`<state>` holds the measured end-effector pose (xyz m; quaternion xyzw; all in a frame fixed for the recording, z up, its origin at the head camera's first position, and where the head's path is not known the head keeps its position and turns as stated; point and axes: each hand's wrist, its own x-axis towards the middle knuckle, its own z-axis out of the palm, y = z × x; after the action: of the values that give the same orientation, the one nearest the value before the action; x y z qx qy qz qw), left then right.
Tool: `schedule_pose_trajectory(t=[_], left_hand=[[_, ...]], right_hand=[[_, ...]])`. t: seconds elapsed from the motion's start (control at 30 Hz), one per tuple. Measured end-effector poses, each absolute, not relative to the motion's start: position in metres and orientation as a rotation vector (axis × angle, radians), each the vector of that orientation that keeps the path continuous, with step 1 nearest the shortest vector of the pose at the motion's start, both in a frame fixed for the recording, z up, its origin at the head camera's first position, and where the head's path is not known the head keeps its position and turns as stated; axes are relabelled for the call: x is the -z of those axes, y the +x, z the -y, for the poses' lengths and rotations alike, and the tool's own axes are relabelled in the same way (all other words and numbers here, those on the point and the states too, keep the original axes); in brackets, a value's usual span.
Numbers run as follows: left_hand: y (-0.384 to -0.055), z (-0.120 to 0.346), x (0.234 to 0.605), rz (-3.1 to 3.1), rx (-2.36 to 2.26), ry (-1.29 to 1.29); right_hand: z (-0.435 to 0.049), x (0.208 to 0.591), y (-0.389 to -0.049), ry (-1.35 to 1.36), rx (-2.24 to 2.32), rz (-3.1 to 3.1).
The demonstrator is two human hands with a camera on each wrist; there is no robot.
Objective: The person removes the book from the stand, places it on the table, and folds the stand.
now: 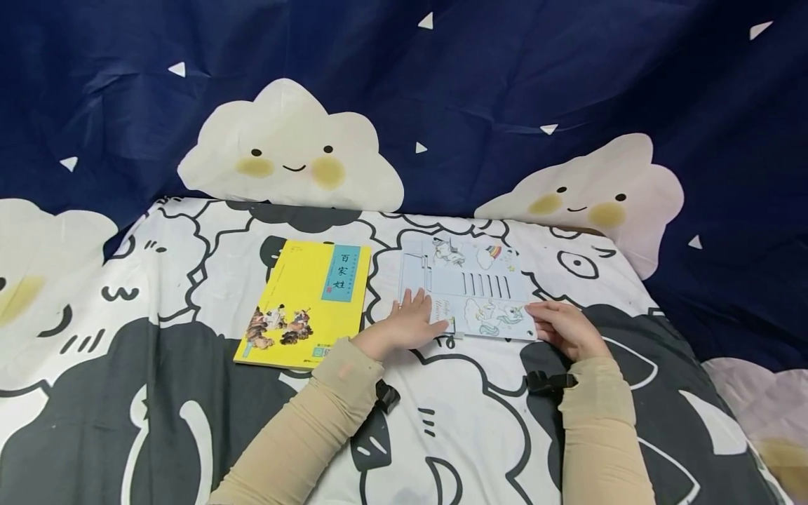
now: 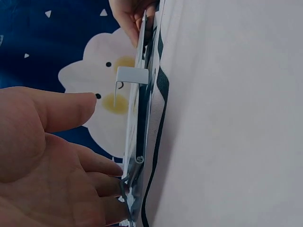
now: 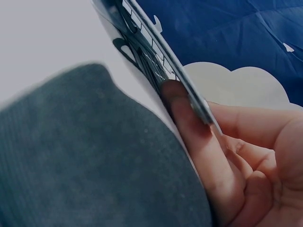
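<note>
A light blue folding book stand (image 1: pixel 445 284) with unicorn and rainbow prints and a row of slots lies nearly flat on the bed in the head view. My right hand (image 1: pixel 566 331) pinches its right edge; in the right wrist view a finger (image 3: pixel 201 142) goes under the panel and the thumb (image 3: pixel 255 124) lies on top. My left hand (image 1: pixel 407 324) rests at the near left part, its fingers straight and the tips at the stand's edge. In the left wrist view, a bent metal clip (image 2: pixel 132 74) sticks up from the stand (image 2: pixel 141 113).
A yellow book (image 1: pixel 309 294) with a blue title label lies left of the stand. Under both is a sheep-patterned bedsheet (image 1: pixel 467 400). Behind hangs a dark blue curtain (image 1: pixel 454 84) with cloud faces and white triangles.
</note>
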<state>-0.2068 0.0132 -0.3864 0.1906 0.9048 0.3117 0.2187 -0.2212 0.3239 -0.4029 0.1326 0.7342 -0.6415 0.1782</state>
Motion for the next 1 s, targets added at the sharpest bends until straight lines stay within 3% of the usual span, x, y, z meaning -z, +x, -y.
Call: schedule_pose_trajectory(t=[0.47,1.0], left_hand=[[-0.206,-0.018,0.382,-2.509,-1.012,0.456],[-0.209,-0.038,0.377,-2.67,-0.55,0.569]], right_hand=[[-0.325,0.403,-0.221,0.364,1.816,-2.076],[-0.325,0.402,-0.218,0.359,1.825,-2.079]])
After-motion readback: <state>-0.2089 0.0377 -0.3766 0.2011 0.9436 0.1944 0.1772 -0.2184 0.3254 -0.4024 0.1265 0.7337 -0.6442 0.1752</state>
